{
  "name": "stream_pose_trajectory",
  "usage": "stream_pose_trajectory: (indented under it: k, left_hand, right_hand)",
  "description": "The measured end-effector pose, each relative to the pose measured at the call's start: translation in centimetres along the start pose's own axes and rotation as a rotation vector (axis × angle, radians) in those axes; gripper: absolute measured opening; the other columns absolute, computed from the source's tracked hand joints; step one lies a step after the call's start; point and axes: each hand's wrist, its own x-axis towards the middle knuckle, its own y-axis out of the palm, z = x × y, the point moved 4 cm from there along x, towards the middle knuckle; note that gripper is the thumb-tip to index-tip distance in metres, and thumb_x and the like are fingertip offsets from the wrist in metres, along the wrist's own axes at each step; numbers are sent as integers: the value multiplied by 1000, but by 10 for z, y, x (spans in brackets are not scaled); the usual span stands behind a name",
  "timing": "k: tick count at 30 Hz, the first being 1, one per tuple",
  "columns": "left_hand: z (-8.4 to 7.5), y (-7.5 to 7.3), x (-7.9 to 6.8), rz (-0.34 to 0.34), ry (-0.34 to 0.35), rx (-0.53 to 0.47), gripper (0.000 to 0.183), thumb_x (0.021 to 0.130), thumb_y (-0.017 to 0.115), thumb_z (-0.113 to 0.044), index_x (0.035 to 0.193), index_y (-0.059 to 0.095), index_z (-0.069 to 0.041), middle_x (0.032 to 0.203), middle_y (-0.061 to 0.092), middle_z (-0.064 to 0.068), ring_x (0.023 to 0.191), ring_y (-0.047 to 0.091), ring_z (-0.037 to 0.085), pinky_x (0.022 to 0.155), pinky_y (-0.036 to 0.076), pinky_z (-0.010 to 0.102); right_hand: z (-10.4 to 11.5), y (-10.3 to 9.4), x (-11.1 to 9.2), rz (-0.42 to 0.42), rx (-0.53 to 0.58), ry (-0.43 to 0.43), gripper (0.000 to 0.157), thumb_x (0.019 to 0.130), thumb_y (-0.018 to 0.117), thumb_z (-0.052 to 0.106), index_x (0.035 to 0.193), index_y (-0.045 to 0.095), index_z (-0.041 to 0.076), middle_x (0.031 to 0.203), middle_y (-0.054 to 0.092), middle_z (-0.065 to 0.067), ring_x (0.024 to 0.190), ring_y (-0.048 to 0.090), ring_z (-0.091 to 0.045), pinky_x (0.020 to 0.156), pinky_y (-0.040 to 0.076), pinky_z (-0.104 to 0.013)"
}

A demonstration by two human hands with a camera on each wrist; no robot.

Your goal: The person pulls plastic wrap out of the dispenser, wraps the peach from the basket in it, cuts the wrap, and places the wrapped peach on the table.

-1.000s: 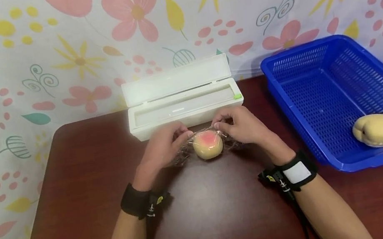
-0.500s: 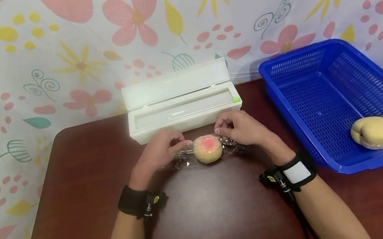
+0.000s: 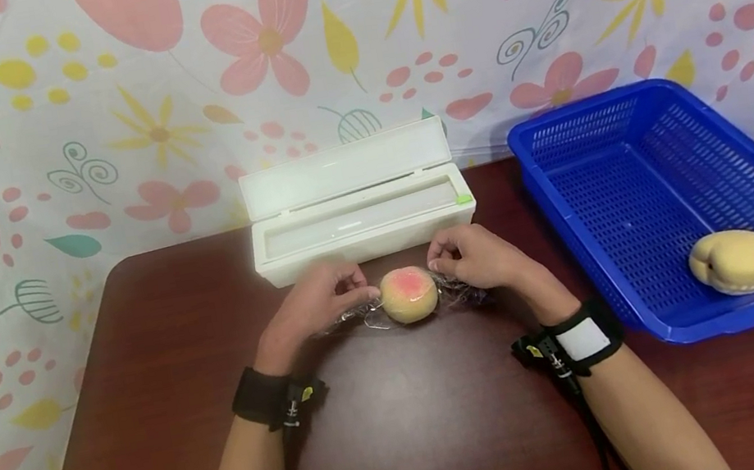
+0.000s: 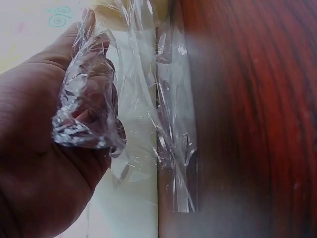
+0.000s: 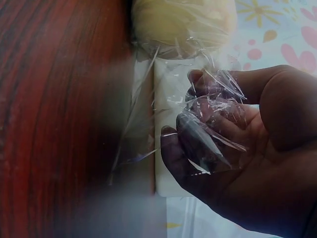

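A yellow peach [image 3: 409, 296] with a pink blush sits in the middle of the table, covered by clear cling film [image 3: 379, 318]. At its left side my left hand [image 3: 323, 298] pinches one gathered end of the film; in the left wrist view that crumpled film [image 4: 81, 106] lies bunched across the curled fingers. To the right of the peach, my right hand [image 3: 481, 255] holds the opposite end between thumb and curled fingers, with the film [image 5: 213, 126] bunched in the right wrist view. Loose film trails below both hands.
Behind the hands stands a white cling film dispenser box [image 3: 367, 245], its lid raised and a green slider [image 3: 464, 199] at its right end. A blue plastic basket [image 3: 572, 236] at the right contains a yellow mango-like fruit [image 3: 739, 262]. A floral cloth [image 3: 149, 82] hangs behind the table.
My fingertips have come down beside the peach and moved slightly apart, drawing the film out to both sides. The whole head view has shifted slightly; the box and basket stay put.
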Motion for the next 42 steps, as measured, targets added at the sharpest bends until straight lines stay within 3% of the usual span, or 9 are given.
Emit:
stream_pose_trajectory:
  k: [11, 18, 24, 30, 34, 38, 42]
  left_hand:
    - [2, 4, 1, 17, -22, -26, 19, 88, 66, -47, 81, 63, -29, 72, 60, -14, 67, 52, 7, 58, 46, 26]
    - [3, 6, 0, 25, -14, -8, 21, 88, 65, -48, 81, 62, -29, 73, 59, -13, 67, 51, 7, 58, 46, 25]
    - [0, 3, -1, 35, 2, 47, 22, 89, 66, -47, 80, 60, -28, 71, 58, -14, 63, 49, 5, 56, 44, 24]
    - [-11, -6, -3, -2, 20, 19, 19, 88, 69, -42, 83, 60, -26, 74, 58, -14, 67, 51, 5, 59, 47, 26]
    - [-19, -9, -3, -45, 40, 12, 19, 90, 66, -42, 89, 59, -25, 79, 57, -12, 74, 52, 6, 64, 47, 27]
    - [-27, -9, -2, -57, 71, 43, 27, 90, 64, -45, 99, 58, -21, 90, 59, -8, 84, 55, 10, 75, 47, 28]
    - [-32, -7, -2, -51, 106, 80, 37, 89, 66, -47, 105, 59, -14, 101, 61, -2, 96, 56, 17, 85, 45, 31]
  right_hand:
    - [0, 7, 1, 13, 17, 13, 9, 92, 61, 7, 86, 67, 9, 63, 57, 2, 58, 53, -14, 57, 46, -33]
    - [0, 9, 1, -1, -33, -7, 9, 90, 63, 6, 85, 67, 11, 63, 58, 3, 60, 54, -14, 59, 46, -32]
    - [4, 6, 1, -53, -135, -64, 4, 90, 65, 11, 88, 68, 12, 74, 63, 3, 70, 58, -12, 66, 49, -34]
    - [10, 0, 0, -129, -155, -70, 8, 91, 66, 17, 97, 69, 13, 91, 67, 3, 84, 60, -14, 77, 49, -38]
    - [14, 0, 0, -129, -107, -103, 15, 92, 66, 23, 102, 69, 12, 96, 68, 1, 89, 61, -15, 80, 51, -40]
    - [21, 3, 0, -77, -92, -202, 34, 92, 67, 31, 114, 65, 6, 108, 66, -6, 101, 59, -19, 89, 48, -43]
    - [29, 9, -1, -30, -118, -309, 51, 86, 71, 40, 124, 59, 7, 120, 61, -7, 112, 53, -19, 97, 42, -40]
